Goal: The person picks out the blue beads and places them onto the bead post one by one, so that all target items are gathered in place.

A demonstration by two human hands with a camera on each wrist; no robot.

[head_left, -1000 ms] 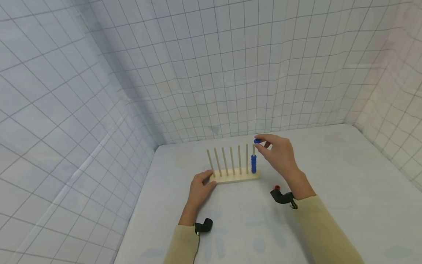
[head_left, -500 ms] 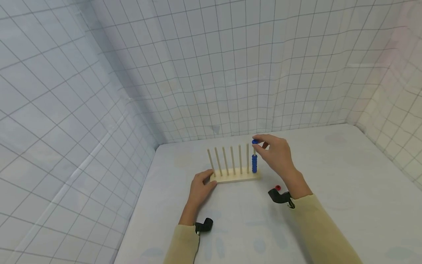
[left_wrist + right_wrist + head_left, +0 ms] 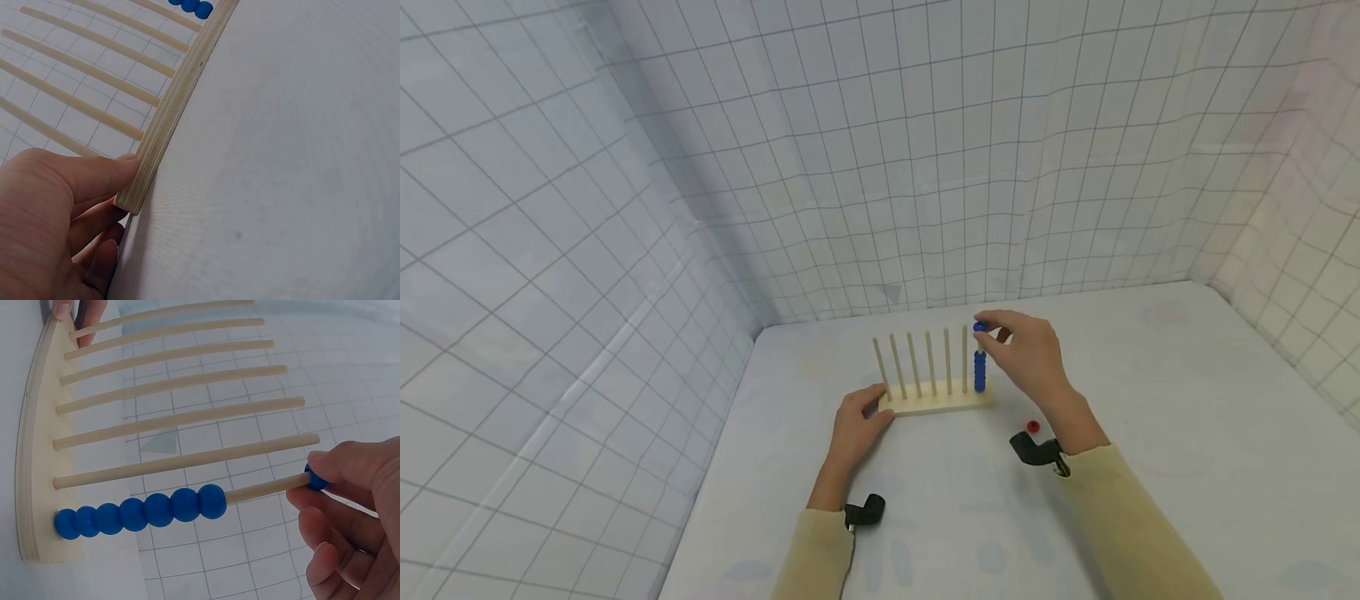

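My right hand (image 3: pixel 1032 354) pinches a blue bead (image 3: pixel 319 482) between thumb and fingertips. That bead is at the tip of the end peg (image 3: pixel 265 488) of a pale wooden peg rack (image 3: pixel 936 403). Lower on the same peg, several blue beads (image 3: pixel 132 514) sit stacked against the base, with bare wood between them and the pinched one. The rack's other pegs carry no beads. My left hand (image 3: pixel 855 432) grips the base's left end; in the left wrist view the thumb lies along one face and the fingers are partly hidden behind the wood.
A single red bead (image 3: pixel 1033 427) lies on the white tabletop (image 3: pixel 955 492), beside the right wrist's black camera mount (image 3: pixel 1033 448). Grid-patterned cloth walls (image 3: pixel 880 192) rise behind the table and at both sides.
My right hand has shifted slightly left and then down, bringing the blue bead from beside the end peg's top onto its tip. The left hand has kept its hold on the base.
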